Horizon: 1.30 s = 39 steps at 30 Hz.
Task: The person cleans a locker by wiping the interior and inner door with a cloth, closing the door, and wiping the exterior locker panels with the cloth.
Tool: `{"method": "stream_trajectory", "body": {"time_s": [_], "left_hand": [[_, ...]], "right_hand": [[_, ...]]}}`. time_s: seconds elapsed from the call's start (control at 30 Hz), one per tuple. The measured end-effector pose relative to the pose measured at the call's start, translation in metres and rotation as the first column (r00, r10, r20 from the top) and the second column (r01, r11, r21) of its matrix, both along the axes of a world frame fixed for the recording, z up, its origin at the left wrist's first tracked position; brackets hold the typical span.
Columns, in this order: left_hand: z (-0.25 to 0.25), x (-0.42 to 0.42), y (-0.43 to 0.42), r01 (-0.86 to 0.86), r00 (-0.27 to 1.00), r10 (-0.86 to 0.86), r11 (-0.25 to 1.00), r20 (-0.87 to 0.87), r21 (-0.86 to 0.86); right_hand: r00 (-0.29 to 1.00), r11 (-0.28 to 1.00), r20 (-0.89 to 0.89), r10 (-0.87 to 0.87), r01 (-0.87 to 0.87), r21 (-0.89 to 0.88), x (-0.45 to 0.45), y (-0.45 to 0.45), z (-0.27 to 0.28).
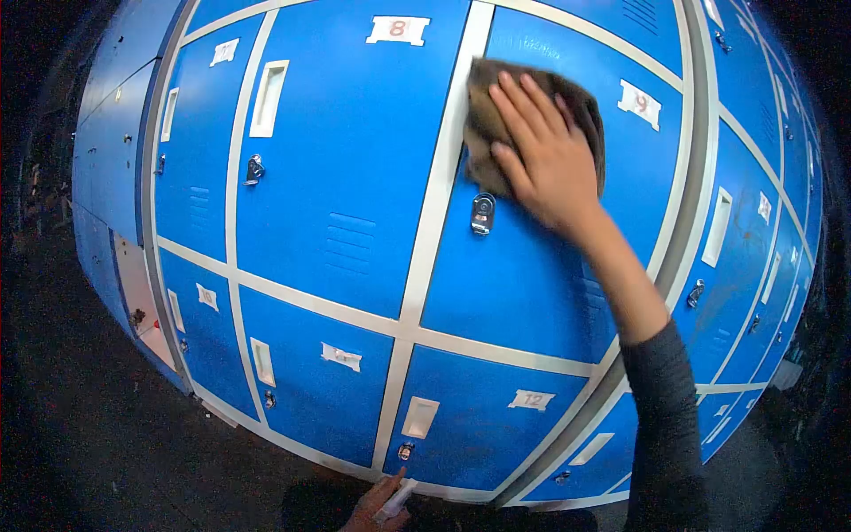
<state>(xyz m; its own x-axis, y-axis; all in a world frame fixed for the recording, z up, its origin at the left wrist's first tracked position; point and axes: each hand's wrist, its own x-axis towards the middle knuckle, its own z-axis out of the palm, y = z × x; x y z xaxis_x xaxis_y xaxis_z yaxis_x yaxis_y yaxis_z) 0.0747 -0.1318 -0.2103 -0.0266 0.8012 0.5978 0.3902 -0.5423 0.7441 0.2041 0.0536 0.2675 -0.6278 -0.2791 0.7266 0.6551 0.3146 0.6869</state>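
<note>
My right hand (554,164) presses a brown-grey cloth (487,115) flat against the upper left part of the blue locker door numbered 9 (532,275). Its fingers lie over the cloth, slightly blurred. The door's recessed handle is hidden behind them. Just below the cloth is a metal hasp lock (482,215). Low in the view, my left hand (368,510) is closed around a whitish object that looks like the top of a spray bottle (395,501); the rest is cut off. One finger sticks up near the lock (405,451) of door 12 (470,434).
Door 8 (346,151) stands to the left, with smaller numbered doors beside and below. Another locker bank (736,257) continues on the right past a grey gap. At far left, an open compartment (137,284) holds small debris. The floor (177,461) is dark.
</note>
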Motion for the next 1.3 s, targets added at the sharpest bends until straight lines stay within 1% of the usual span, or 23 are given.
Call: {"method": "stream_trajectory", "body": {"time_s": [0.17,0.23,0.27,0.3,0.33,0.37,0.43,0.47,0.53,0.57,0.6,0.67,0.77,0.83,0.87,0.9,1.0,1.1,1.17,1.2,1.23,1.27,1.3], "left_hand": [[-0.028,0.000,0.006,-0.101,0.929,0.211,0.935,-0.305,0.339],[-0.022,0.002,0.000,-0.067,0.946,0.116,0.984,-0.303,0.166],[-0.020,0.002,-0.001,-0.050,0.952,0.072,0.996,-0.296,0.080],[-0.022,0.001,0.001,-0.026,0.965,0.032,0.999,-0.261,0.026],[-0.025,0.000,0.006,0.000,0.975,-0.006,1.000,-0.224,-0.027],[-0.028,-0.002,0.010,0.030,0.982,-0.044,0.996,-0.185,-0.080],[-0.035,-0.008,0.015,-0.007,0.906,0.017,1.000,-0.422,0.026],[-0.038,-0.011,0.017,-0.015,0.846,0.055,0.997,-0.530,0.080],[-0.034,-0.002,0.012,-0.056,0.894,0.075,0.997,-0.442,0.055],[-0.032,0.003,0.008,-0.077,0.915,0.086,0.996,-0.394,0.038],[-0.030,0.003,0.007,-0.062,0.925,0.082,0.996,-0.370,0.066],[-0.023,0.002,0.007,-0.035,0.944,0.074,0.992,-0.322,0.125],[-0.022,0.002,0.008,-0.051,0.948,0.037,0.998,-0.316,-0.037],[-0.021,0.003,0.010,-0.055,0.936,0.084,0.994,-0.343,0.093],[-0.019,0.002,0.011,-0.055,0.929,0.108,0.986,-0.354,0.157],[-0.016,0.001,0.013,-0.043,0.939,0.094,0.987,-0.332,0.157],[-0.011,0.002,0.014,-0.005,0.965,0.040,0.991,-0.261,0.134],[-0.014,0.000,0.014,0.000,0.974,0.022,0.995,-0.223,0.095],[-0.027,0.001,0.017,-0.023,0.974,0.043,0.995,-0.222,0.093],[-0.040,0.001,0.020,0.090,0.991,-0.078,0.989,0.105,-0.116],[-0.056,0.001,0.024,0.258,0.892,-0.120,0.927,0.436,-0.272],[-0.065,0.000,0.026,0.453,0.693,-0.077,0.820,0.716,-0.350],[-0.063,-0.003,0.025,0.236,0.935,-0.127,0.920,0.331,-0.313]], "right_hand": [[0.995,0.970,-0.006,-0.104,0.100,-0.221,0.038,-0.017,-0.089],[0.982,0.929,0.082,-0.167,0.185,-0.321,0.053,-0.024,-0.129],[0.975,0.898,0.162,-0.149,0.202,-0.392,0.062,-0.023,-0.150],[0.965,0.928,0.254,-0.060,0.148,-0.343,0.072,-0.019,-0.168],[0.901,0.809,0.420,-0.106,0.324,-0.491,0.078,-0.026,-0.181],[0.865,0.898,0.499,-0.049,0.257,-0.357,0.089,-0.014,-0.196],[0.787,0.938,0.606,-0.114,0.286,-0.195,0.095,-0.012,-0.179],[0.828,0.926,0.552,-0.099,0.280,-0.253,0.094,-0.012,-0.165],[0.897,0.895,0.436,-0.075,0.252,-0.367,0.087,-0.017,-0.122],[0.926,0.938,0.355,-0.130,0.231,-0.260,0.082,-0.017,-0.102],[0.952,0.948,0.296,-0.081,0.165,-0.273,0.078,-0.016,-0.080],[0.988,0.985,0.128,-0.083,0.100,-0.140,0.069,-0.008,-0.033],[0.997,0.985,-0.071,-0.003,0.015,0.172,0.066,0.022,0.051],[0.985,0.971,-0.170,0.033,0.009,0.240,0.064,0.023,0.096],[0.959,0.985,-0.279,-0.053,0.095,0.142,0.061,0.015,0.106],[0.915,0.985,-0.378,-0.145,0.170,0.034,0.056,0.009,0.111],[0.922,0.993,-0.376,-0.091,0.114,0.040,0.054,0.005,0.104],[0.967,0.961,-0.255,0.000,0.070,0.267,0.060,0.024,0.074],[0.978,0.994,-0.210,-0.009,0.031,0.102,0.060,0.014,0.029],[0.983,0.999,-0.176,-0.044,0.048,0.020,0.062,0.007,0.003],[0.987,0.996,-0.140,-0.075,0.067,-0.062,0.065,-0.001,-0.025],[0.993,0.985,-0.075,-0.094,0.082,-0.151,0.069,-0.007,-0.055],[0.994,0.966,-0.010,-0.107,0.102,-0.240,0.075,-0.013,-0.086]]}}
